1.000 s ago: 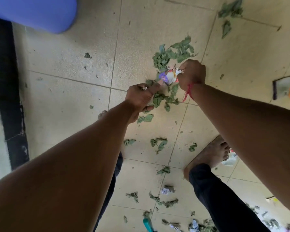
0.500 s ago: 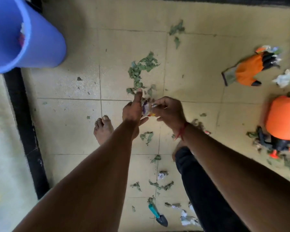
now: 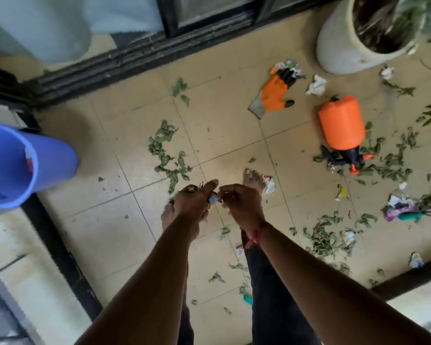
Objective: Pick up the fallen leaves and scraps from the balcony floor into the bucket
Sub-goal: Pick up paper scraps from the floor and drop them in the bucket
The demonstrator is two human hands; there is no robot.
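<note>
- Holding a small bundle of scraps (image 3: 213, 200) between them, the left hand (image 3: 193, 201) and right hand (image 3: 243, 204) hang close together above the floor (image 3: 224, 135), over two bare feet.
- Of the left hand, the fingers are curled round the bundle and the thumb reaches toward the other hand; bits of leaf cling to its back.
- Of the right hand, the fingertips pinch the same bundle from the other side. A red thread (image 3: 255, 232) is tied at that wrist.
- At the left edge stands the blue bucket (image 3: 57, 158), well apart from the hands, with a little litter showing inside.
- Green leaves (image 3: 168, 155) lie in a loose curve on the tiles just beyond the hands, and a thicker scatter, mixed with paper bits, spreads to the right.
- An orange glove (image 3: 274, 94) lies flat farther off, with a crumpled paper (image 3: 315, 84) just beside it.
- To its right an orange sprayer (image 3: 341, 123) lies on its side among leaves.
- A pale pot (image 3: 339, 48) fills the top right corner; what grows in it is too blurred to tell.
</note>
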